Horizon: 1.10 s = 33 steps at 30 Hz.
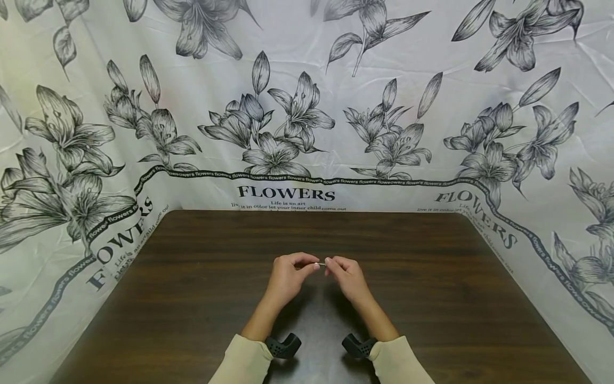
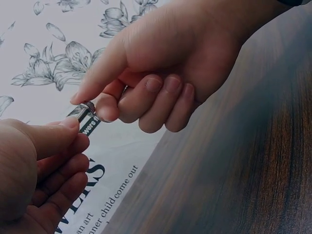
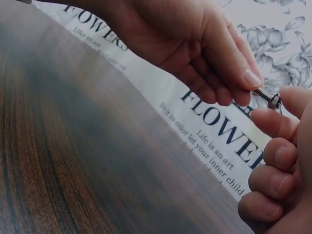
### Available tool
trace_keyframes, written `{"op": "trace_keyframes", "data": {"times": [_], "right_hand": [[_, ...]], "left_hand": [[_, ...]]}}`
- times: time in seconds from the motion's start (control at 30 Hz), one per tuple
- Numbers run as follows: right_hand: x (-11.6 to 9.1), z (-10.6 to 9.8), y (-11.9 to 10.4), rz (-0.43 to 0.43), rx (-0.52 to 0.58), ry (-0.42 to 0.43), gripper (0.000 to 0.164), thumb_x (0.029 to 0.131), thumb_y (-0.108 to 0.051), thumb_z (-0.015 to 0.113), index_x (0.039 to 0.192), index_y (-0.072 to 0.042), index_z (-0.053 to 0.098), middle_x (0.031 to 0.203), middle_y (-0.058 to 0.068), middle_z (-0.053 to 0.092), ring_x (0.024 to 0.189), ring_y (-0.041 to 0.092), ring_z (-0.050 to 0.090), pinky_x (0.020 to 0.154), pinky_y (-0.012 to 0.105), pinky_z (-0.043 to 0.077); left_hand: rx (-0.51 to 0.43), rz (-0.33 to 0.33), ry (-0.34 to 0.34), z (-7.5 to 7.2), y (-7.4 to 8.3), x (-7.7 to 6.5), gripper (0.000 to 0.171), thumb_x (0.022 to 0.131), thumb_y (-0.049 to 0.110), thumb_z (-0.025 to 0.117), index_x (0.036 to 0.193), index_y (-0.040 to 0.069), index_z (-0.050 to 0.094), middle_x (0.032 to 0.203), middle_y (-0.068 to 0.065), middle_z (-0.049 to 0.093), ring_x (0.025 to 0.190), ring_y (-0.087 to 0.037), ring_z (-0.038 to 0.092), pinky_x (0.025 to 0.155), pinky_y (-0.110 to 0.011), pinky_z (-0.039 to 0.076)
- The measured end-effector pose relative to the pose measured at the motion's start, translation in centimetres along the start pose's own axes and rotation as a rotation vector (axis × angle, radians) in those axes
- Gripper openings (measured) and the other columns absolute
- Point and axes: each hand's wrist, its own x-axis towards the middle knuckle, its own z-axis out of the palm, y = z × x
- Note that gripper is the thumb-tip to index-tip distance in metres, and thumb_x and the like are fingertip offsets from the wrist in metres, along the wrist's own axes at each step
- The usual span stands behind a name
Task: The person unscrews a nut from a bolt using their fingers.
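A small silver metal bolt (image 1: 322, 265) bridges the two hands above the middle of the table. My left hand (image 1: 287, 278) pinches one end of its threaded shank, the thumb lying on top in the right wrist view, where the bolt (image 3: 267, 96) shows most clearly. At the wider, ringed end, my right hand (image 1: 348, 278) grips with thumb and forefinger. The other fingers of the right hand (image 2: 170, 63) are curled in toward the palm. In the left wrist view the bolt (image 2: 85, 111) slants between both sets of fingertips, its shank end covered by the left hand (image 2: 44, 161).
A dark brown wooden table (image 1: 192, 320) lies under both hands. White cloth (image 1: 307, 133) with printed black lilies and lettering hangs behind it and along its sides. Black wrist devices (image 1: 284, 346) sit by the light sleeves (image 1: 244, 360).
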Motion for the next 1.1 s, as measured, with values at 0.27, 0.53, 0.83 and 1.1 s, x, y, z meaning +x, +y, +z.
{"op": "trace_keyframes", "data": {"times": [0.27,0.53,0.83,1.1], "right_hand": [[-0.12,-0.07,0.22,-0.091,0.056,-0.019,0.014,0.093,0.003,0.058,0.087,0.015,0.06,0.057,-0.005,0.039,0.052,0.006,0.034,0.052,0.022,0.031],[-0.14,-0.02,0.44,-0.17,0.076,0.001,0.008,0.089,0.01,0.06,0.094,0.016,0.06,0.058,-0.004,0.041,0.052,0.003,0.036,0.051,0.021,0.032],[-0.01,-0.06,0.29,-0.219,0.075,0.007,0.014,0.087,0.013,0.062,0.101,0.015,0.061,0.056,-0.004,0.038,0.049,0.002,0.034,0.047,0.022,0.03],[0.08,-0.07,0.36,-0.256,0.072,0.0,0.014,0.085,0.014,0.062,0.1,0.015,0.063,0.055,-0.002,0.038,0.049,0.003,0.035,0.047,0.022,0.029]], "left_hand": [[-0.006,-0.003,0.003,-0.08,0.08,0.08,0.007,0.082,0.01,0.079,0.089,0.01,0.077,0.08,0.008,0.07,0.072,-0.009,0.064,0.064,-0.027,0.052],[-0.018,0.004,0.01,-0.18,0.13,0.16,0.009,0.082,0.013,0.079,0.09,0.008,0.077,0.08,0.007,0.071,0.072,-0.009,0.064,0.065,-0.027,0.053],[-0.016,0.002,0.035,-0.16,0.04,0.19,0.007,0.081,0.012,0.08,0.087,0.014,0.077,0.078,0.009,0.07,0.07,-0.008,0.063,0.063,-0.027,0.052],[-0.009,0.01,0.042,-0.19,-0.09,0.04,0.006,0.081,0.012,0.08,0.086,0.014,0.077,0.078,0.009,0.07,0.07,-0.008,0.063,0.063,-0.027,0.052]]}}
